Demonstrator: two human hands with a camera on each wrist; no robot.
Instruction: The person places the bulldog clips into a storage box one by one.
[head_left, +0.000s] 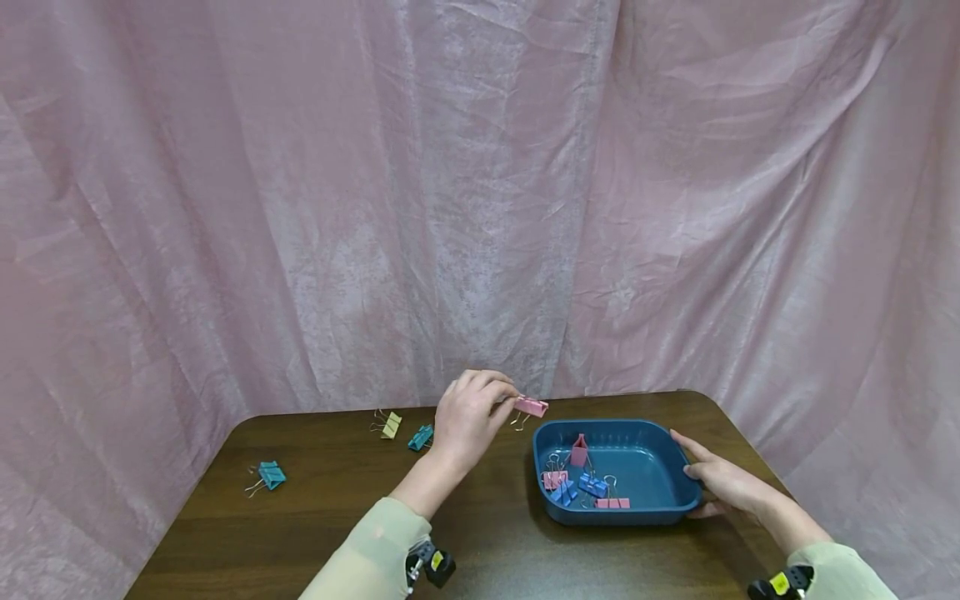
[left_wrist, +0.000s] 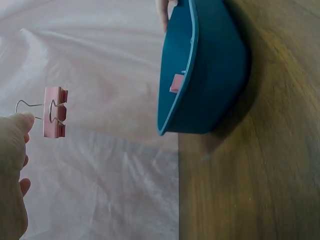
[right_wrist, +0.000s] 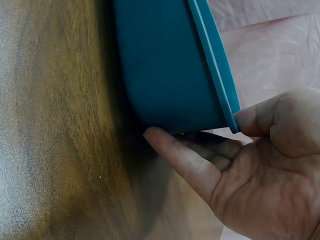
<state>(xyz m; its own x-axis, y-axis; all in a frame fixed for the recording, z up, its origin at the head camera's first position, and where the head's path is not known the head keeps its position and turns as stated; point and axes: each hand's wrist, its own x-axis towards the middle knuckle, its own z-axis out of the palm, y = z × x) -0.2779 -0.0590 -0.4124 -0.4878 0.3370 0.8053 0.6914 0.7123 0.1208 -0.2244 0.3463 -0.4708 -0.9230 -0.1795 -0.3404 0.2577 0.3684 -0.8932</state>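
Note:
My left hand (head_left: 504, 398) hovers above the table's far middle and pinches the wire handle of a pink binder clip (head_left: 531, 407), just left of a blue tray (head_left: 600, 423). In the left wrist view the clip (left_wrist: 54, 119) hangs from my fingertips (left_wrist: 20, 122), clear of the tray (left_wrist: 215, 65). My right hand (head_left: 701, 467) lies against the tray's right side. In the right wrist view its fingers (right_wrist: 175, 150) stretch straight along the outer wall (right_wrist: 165, 60) and the thumb touches the rim. Several pink and blue clips (head_left: 592, 485) lie inside the tray.
On the brown table (head_left: 315, 533) lie a yellow clip (head_left: 391, 424), a teal clip (head_left: 421, 437) beside it, and another teal clip (head_left: 271, 475) near the left edge. A pink curtain (head_left: 480, 192) hangs behind the table.

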